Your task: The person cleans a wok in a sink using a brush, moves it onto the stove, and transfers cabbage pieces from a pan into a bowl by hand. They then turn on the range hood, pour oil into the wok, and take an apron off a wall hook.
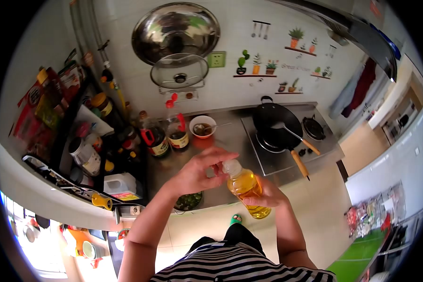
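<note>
A clear bottle of yellow cooking oil is held tilted in front of my body, above the floor by the counter's front edge. My right hand is wrapped around its body. At the top, my left hand has thumb and fingers closed about the pale bottle cap. Behind my left hand stand a white bowl of dark sauce with a spoon in it and two dark sauce bottles with red tops. Partly hidden below my left forearm is a dish of chopped greens.
A black wok sits on the stove at the right, with a wooden-handled spatula in it. A rack of jars and packets lines the left side. Two pot lids hang on the wall. The range hood juts out at upper right.
</note>
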Tool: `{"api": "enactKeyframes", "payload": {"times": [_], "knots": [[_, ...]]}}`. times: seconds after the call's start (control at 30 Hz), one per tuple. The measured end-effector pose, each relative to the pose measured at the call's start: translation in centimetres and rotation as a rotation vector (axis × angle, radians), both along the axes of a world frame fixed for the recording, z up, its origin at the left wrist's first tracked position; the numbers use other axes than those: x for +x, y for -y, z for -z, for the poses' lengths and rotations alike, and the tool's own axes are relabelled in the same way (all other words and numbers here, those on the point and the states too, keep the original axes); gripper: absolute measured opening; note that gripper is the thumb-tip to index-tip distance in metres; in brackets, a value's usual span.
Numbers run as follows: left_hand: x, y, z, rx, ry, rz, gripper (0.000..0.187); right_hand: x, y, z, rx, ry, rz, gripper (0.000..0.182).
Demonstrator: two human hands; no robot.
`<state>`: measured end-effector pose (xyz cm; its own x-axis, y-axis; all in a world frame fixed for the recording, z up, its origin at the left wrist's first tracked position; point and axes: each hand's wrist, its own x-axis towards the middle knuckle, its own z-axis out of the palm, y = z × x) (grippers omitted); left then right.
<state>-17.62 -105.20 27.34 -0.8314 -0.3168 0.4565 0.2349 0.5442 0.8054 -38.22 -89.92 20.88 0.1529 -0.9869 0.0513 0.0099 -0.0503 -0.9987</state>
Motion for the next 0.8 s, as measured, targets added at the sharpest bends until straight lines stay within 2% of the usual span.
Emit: {"api": "enactKeyframes", "payload": {"times": [0.07,0.1,0.27,0.33,0.37,0.43,0.53,0.63,0.7,0.8], "knots": [[-0.9,-0.1,0.1,-0.021,0.057,0.097,0.052,-0.9,-1.8,-0.3,0.036,-0.194,0.028,0.065],[-1.2,-0.1,0.2,-0.050,0.109,0.171,0.054,-1.2,-2.6,-0.6,0.036,-0.190,0.034,0.065],[-2.8,-1.7,0.0,-0.135,0.272,0.175,0.047,-2.9,-4.3,-0.3,0.059,-0.402,0.018,0.067],[-3.8,-2.5,0.4,-0.524,0.297,0.013,0.042,-3.7,-5.0,-0.4,0.061,-0.425,0.033,0.067],[-4.3,-2.9,0.6,-0.529,0.295,0.016,0.042,-4.2,-5.2,-0.6,0.062,-0.452,0.052,0.068],[-5.3,-3.5,0.9,-0.683,0.165,-0.040,0.042,-4.9,-5.8,-1.1,0.075,-0.398,0.034,0.068],[-6.6,-4.5,0.6,-0.804,0.143,-0.015,0.043,-6.3,-6.6,-0.8,0.096,-0.344,-0.004,0.068],[-7.8,-5.7,0.3,-0.873,0.197,-0.053,0.046,-7.6,-7.0,-0.8,0.074,-0.329,-0.010,0.066],[-8.8,-6.0,0.3,-0.872,0.208,-0.040,0.048,-8.8,-7.3,-0.5,0.150,-0.334,-0.029,0.066],[-10.3,-6.7,-0.6,-0.850,0.258,0.002,0.050,-10.0,-7.8,-1.2,0.125,-0.275,-0.041,0.066]]}}
